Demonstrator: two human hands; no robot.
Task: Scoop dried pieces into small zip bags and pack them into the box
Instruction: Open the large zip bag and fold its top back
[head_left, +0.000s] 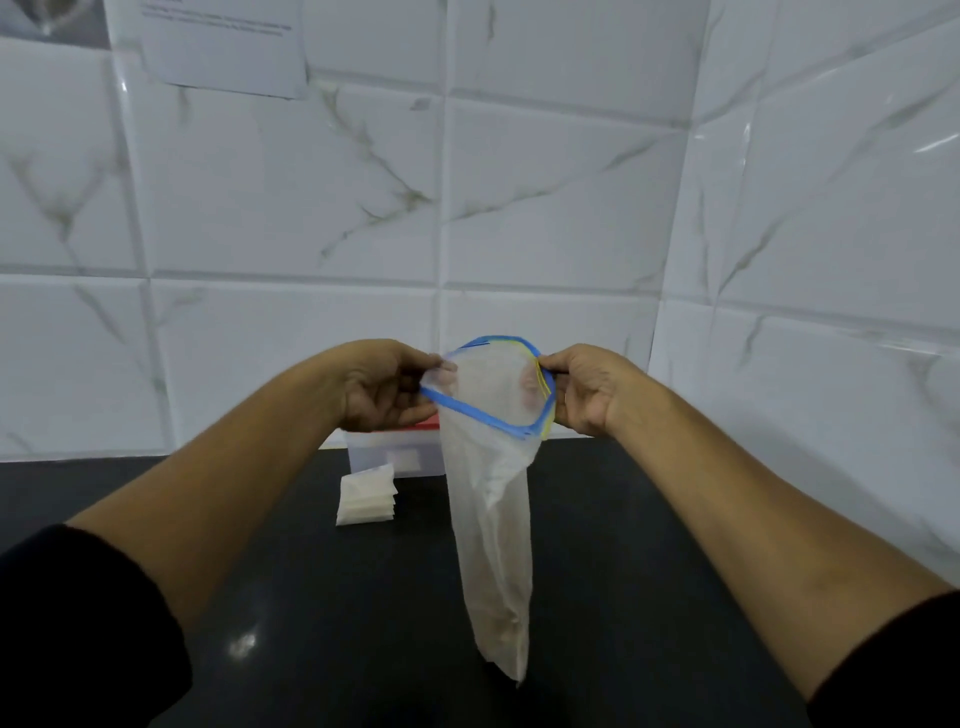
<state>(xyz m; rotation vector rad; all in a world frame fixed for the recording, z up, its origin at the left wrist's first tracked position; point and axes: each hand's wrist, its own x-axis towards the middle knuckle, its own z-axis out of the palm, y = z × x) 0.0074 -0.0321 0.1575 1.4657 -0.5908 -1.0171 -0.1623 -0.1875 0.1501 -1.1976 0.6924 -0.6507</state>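
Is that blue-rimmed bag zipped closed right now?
No, the left hand and right hand pinch opposite sides of the zip bag, holding its mouth wide open.

A clear zip bag (493, 519) with a blue closure strip and a thin yellow line along it is hanging in mid-air above the dark counter, its mouth being held wide in a rounded loop. The left hand (384, 384) is pinching one side of the rim while the right hand (582, 389) is pinching the other. Below the rim the bag's body is drooping in a narrow, crumpled column, its lower tip trailing down toward the viewer. Behind it, a translucent box (395, 452) with a red lid is sitting against the tiled wall, partly hidden, and a small stack of flat pale bags (366, 496) is lying just in front of it.
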